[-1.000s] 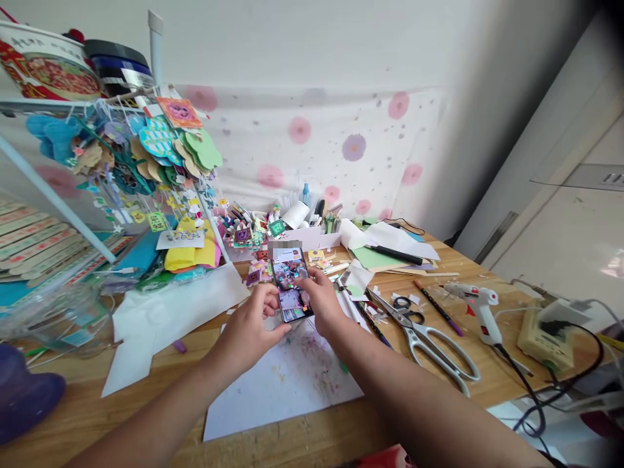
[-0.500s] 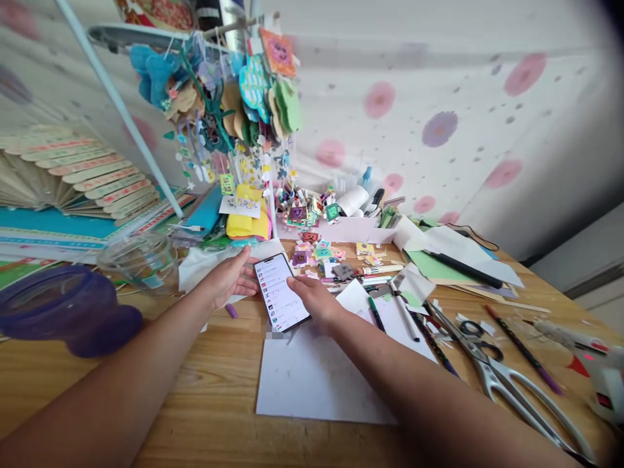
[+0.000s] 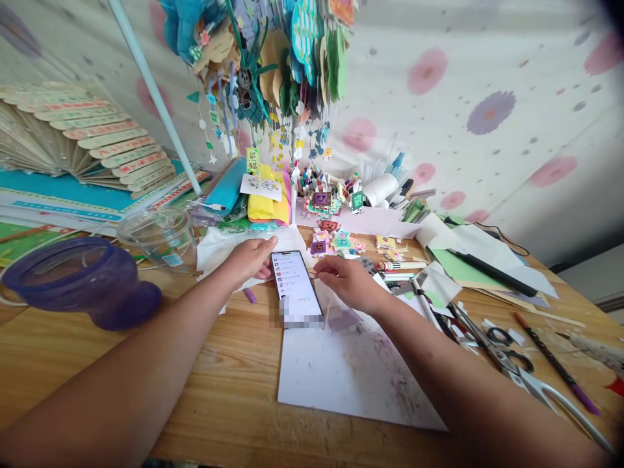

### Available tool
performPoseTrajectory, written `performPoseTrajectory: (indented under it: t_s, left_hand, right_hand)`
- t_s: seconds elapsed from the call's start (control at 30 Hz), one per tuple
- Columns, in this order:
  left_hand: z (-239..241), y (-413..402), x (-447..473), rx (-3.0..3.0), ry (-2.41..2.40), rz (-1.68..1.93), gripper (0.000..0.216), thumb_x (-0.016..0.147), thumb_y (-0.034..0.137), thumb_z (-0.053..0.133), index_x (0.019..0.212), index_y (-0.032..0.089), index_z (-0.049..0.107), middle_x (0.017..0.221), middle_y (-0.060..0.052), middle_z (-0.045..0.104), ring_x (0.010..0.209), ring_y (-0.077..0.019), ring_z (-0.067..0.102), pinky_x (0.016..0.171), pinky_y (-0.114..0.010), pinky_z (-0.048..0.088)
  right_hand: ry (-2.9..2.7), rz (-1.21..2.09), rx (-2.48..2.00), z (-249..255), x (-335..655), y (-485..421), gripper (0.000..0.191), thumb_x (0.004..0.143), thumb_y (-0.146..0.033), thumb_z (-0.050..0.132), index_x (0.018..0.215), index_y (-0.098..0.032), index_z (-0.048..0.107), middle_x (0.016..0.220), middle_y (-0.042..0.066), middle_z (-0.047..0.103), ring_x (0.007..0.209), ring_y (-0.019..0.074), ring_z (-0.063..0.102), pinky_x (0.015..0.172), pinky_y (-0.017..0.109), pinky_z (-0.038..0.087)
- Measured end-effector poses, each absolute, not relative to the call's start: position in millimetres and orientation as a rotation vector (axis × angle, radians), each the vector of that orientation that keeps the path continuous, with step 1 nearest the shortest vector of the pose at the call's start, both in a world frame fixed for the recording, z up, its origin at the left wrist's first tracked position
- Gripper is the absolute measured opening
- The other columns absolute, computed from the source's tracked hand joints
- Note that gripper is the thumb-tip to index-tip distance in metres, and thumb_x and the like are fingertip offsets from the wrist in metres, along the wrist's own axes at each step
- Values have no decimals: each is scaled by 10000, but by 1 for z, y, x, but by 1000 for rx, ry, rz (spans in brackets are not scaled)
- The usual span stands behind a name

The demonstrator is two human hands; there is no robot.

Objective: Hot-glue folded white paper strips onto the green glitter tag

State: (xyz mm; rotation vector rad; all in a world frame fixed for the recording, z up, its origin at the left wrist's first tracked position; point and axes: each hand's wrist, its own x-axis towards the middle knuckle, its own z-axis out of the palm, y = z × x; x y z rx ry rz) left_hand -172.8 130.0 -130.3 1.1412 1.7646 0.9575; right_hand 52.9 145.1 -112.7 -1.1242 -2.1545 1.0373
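A phone (image 3: pixel 296 287) with a lit white list screen lies flat on the wooden table (image 3: pixel 229 377), half on a white paper sheet (image 3: pixel 351 370). My left hand (image 3: pixel 251 260) rests just left of the phone's top, fingers stretched out and touching its edge. My right hand (image 3: pixel 348 283) hovers at the phone's right side, fingers loosely curled, fingertips near the screen's upper right. Neither hand lifts the phone.
A purple bowl (image 3: pixel 80 279) and a clear plastic cup (image 3: pixel 158 237) stand at the left. Hanging paper crafts (image 3: pixel 273 65) dangle above. Small craft pieces (image 3: pixel 341 240), pens, large scissors (image 3: pixel 517 370) and green paper (image 3: pixel 463 263) crowd the right. Fan-like stick stacks (image 3: pixel 73 136) lie far left.
The phone, held up in both hands a second ago showing a colourful picture, now lies flat showing a white list. The camera has swung left and down.
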Motion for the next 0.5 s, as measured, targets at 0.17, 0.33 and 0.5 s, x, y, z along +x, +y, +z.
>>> performPoseTrajectory:
  t_s: [0.17,0.33,0.5]
  left_hand:
    - [-130,130,-174,1304,1890,883,383,826,532,474,941,183,583,732,-57,656,548,-210,660,509,-305,515]
    - [-126,128,-180,1546,2069,853,219,807,395,488,822,212,607,758,-42,688,541,-196,620,550,-306,443]
    - [-122,125,-180,1714,2131,903,201,792,297,450,772,217,634,724,-31,694,680,-224,626,618,-307,409]
  right_hand:
    - [-2203,1012,-1035,-110,45,147,174,796,-123,506,834,-209,651,842,11,698,797,178,614,730,300,427]
    - [-2259,929,-1037,-111,34,165,224,803,-74,447,883,-195,617,826,11,668,742,161,588,708,286,414]
    - [-2325,814,-1042,-120,22,186,240,785,-55,449,928,-192,584,944,45,688,801,187,598,724,301,412]
